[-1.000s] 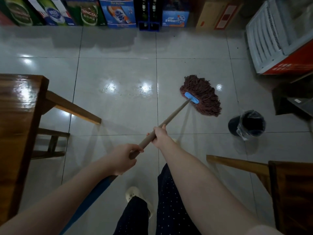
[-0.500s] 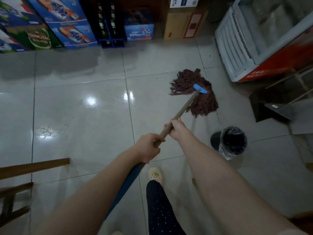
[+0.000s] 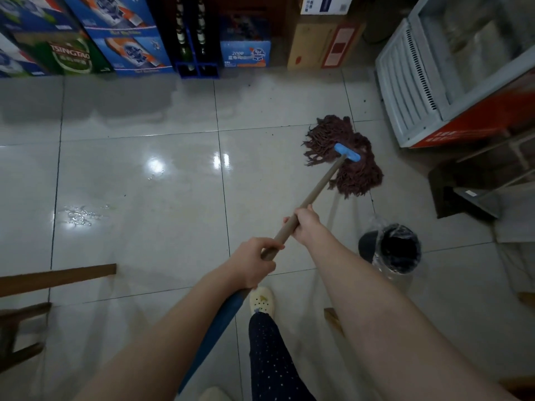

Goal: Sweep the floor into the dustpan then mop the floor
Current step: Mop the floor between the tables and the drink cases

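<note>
Swinging the mop head (image 3: 347,157) rightward risks knocking over the lined bin (image 3: 398,248) standing just beside the stroke, or snagging strands under the white cooler (image 3: 411,91). Both hands, left (image 3: 254,263) and right (image 3: 307,225), are wrapped around the handle (image 3: 318,188). Brown tangled strands lie splayed on the glossy wet floor tiles (image 3: 144,183), under a blue clamp.

Stacked beer cartons (image 3: 86,44) and crated bottles (image 3: 189,39) line the back wall; a white chest freezer (image 3: 419,82) stands right, near a bag-lined black bin (image 3: 396,247)
</note>
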A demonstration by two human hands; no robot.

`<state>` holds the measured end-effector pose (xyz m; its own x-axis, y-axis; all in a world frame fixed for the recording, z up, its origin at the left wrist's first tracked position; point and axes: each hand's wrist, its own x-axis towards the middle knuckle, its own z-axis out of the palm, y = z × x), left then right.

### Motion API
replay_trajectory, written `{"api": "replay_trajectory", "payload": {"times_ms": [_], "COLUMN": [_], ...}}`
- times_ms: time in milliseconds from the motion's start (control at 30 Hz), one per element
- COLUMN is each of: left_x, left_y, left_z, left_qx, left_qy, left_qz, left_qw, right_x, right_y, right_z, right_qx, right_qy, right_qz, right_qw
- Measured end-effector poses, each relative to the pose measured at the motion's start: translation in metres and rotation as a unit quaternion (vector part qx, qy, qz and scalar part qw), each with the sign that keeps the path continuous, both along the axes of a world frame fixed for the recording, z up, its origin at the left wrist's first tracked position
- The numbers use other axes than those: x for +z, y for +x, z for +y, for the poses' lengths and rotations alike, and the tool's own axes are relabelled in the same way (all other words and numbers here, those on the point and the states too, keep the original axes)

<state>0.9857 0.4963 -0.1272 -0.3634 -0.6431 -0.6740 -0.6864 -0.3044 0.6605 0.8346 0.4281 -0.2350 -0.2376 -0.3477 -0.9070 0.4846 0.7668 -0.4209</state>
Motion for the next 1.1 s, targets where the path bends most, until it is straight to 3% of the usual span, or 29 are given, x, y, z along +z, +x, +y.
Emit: {"api": "replay_trajectory", "payload": {"times_ms": [733,900,1100], "left_x": [0.054,0.054,0.061], "left_y": [0.203,0.210,0.193], "left_z": [0.380,0.410,0.358], "left_qx": [0.098,0.100,0.078], "left_qy": [0.041,0.039,0.023], "left_qz": [-0.079,-0.093,-0.102], "left_qw": [0.991,0.990,0.992], "right_x": [0.047,0.047,0.042], "right_y": [0.224,0.231,0.220], "right_z": [0.357,0.385,0.344], "right_qx": [0.119,0.106,0.076], "right_qy": [0.033,0.037,0.015], "right_qz": [-0.050,-0.068,-0.098], "right_qw": [0.991,0.991,0.992]}}
